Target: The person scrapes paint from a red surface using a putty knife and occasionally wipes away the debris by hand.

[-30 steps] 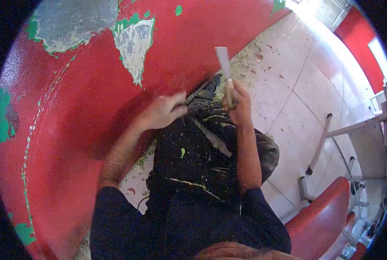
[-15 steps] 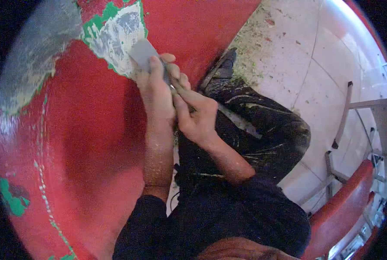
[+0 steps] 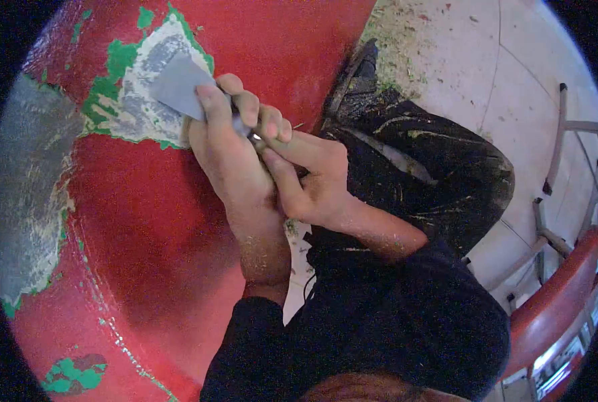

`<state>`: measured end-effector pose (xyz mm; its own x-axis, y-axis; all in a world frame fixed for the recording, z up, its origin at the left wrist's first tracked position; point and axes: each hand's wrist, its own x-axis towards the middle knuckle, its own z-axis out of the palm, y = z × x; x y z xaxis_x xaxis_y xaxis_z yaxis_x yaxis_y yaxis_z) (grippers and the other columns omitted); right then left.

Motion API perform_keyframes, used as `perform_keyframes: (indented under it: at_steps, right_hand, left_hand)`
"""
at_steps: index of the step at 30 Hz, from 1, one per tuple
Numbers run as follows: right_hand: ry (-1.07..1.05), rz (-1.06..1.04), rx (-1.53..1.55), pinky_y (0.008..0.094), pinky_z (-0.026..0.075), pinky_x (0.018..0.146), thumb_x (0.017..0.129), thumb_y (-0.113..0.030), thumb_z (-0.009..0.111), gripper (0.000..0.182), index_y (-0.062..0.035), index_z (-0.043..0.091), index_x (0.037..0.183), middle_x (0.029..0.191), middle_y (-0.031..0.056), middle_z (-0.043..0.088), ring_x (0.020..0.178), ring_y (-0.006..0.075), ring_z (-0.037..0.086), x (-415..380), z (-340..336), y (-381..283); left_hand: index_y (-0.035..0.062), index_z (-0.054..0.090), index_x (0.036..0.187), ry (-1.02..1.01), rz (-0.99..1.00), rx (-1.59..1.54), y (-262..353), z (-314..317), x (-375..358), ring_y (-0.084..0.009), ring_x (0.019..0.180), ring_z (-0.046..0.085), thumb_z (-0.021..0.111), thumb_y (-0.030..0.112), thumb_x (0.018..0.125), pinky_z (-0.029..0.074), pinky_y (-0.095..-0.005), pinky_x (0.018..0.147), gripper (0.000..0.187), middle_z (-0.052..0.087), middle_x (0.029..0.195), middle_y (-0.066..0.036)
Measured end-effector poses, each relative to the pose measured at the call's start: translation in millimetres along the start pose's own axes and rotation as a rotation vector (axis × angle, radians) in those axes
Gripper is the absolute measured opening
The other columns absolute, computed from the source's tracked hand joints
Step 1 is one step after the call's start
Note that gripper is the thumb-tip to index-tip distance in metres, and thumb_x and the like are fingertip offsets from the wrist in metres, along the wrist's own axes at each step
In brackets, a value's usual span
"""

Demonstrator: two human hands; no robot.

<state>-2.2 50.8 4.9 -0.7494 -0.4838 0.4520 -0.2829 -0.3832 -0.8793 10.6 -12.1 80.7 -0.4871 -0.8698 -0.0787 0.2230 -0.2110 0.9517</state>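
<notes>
A wide-bladed scraper (image 3: pixel 180 87) lies with its flat grey blade over a scraped, whitish-grey patch (image 3: pixel 153 53) of the red surface. My left hand (image 3: pixel 225 141) is closed around its neck and handle, the thumb pressed on the blade. Behind it, my right hand (image 3: pixel 312 171) grips the handle's rear end, its fingers close against the left palm. Most of the handle is hidden by the hands. Green paint (image 3: pixel 103 94) shows in ragged edges around the bared patch.
The red surface (image 3: pixel 145 221) curves along the left, with a larger grey bare area (image 3: pixel 31 181). Paint crumbs (image 3: pixel 399 47) litter the tiled floor (image 3: pixel 470 87). My bent leg (image 3: pixel 446 161) is beside the surface. Red-seated chairs (image 3: pixel 554 295) stand at the right.
The view has shifted, so the red surface sits differently in frame. The blade appears farther left and shows more of its face. Both hands keep their grip on the scraper.
</notes>
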Motion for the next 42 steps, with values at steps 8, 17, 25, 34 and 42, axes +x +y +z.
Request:
perform_keyframes:
  at_steps: [8,17,25,34,42]
  right_hand:
    - [-0.198,0.228,0.175,0.0319,0.047,0.053,0.080,-0.011,0.059,0.010,-0.0041,0.065,0.084,0.064,0.0173,0.057,0.053,0.0246,0.060,3.8,-22.2,9.2]
    - [-0.239,0.206,0.227,0.0318,0.044,0.047,0.080,-0.015,0.060,0.012,-0.0054,0.065,0.084,0.061,0.0163,0.054,0.047,0.0221,0.055,6.5,-20.7,10.3]
    - [-0.345,0.181,0.284,0.0258,0.043,0.054,0.083,-0.010,0.061,0.011,-0.0006,0.065,0.084,0.060,0.0087,0.053,0.059,0.0071,0.049,46.1,-32.2,-14.3]
    - [-0.338,0.166,0.315,0.0254,0.042,0.051,0.083,-0.006,0.060,0.009,0.0017,0.065,0.082,0.057,0.0084,0.054,0.060,0.0042,0.050,51.5,-28.0,-28.6]
    - [-0.189,0.049,-0.055,0.0315,0.042,0.047,0.075,-0.003,0.062,0.002,-0.0025,0.063,0.076,0.060,0.0146,0.053,0.050,0.0269,0.055,33.2,-26.2,-23.8]
  left_hand:
    - [0.0104,0.039,0.076,0.015,-0.022,-0.070,-19.7,-5.1,2.1,-0.0138,0.044,0.036,0.037,0.037,0.097,0.038,-0.0324,0.044,0.033,0.027,0.054,0.001]
    - [0.0118,0.037,0.076,0.052,0.043,0.072,-10.8,-0.3,-2.0,-0.0136,0.041,0.034,0.036,0.040,0.096,0.037,-0.0312,0.042,0.034,0.027,0.053,0.001]
    - [0.0130,0.039,0.078,-0.016,0.077,-0.034,12.3,10.7,14.6,-0.0134,0.042,0.035,0.038,0.041,0.095,0.039,-0.0333,0.045,0.033,0.028,0.054,0.002]
    - [0.0133,0.041,0.079,-0.066,0.137,-0.127,28.6,14.5,7.9,-0.0121,0.042,0.036,0.038,0.041,0.095,0.039,-0.0305,0.044,0.032,0.031,0.053,0.002]
    - [0.0121,0.041,0.078,-0.108,-0.020,-0.098,12.7,9.0,3.7,-0.0124,0.042,0.035,0.039,0.043,0.095,0.038,-0.0299,0.042,0.035,0.030,0.052,0.001]
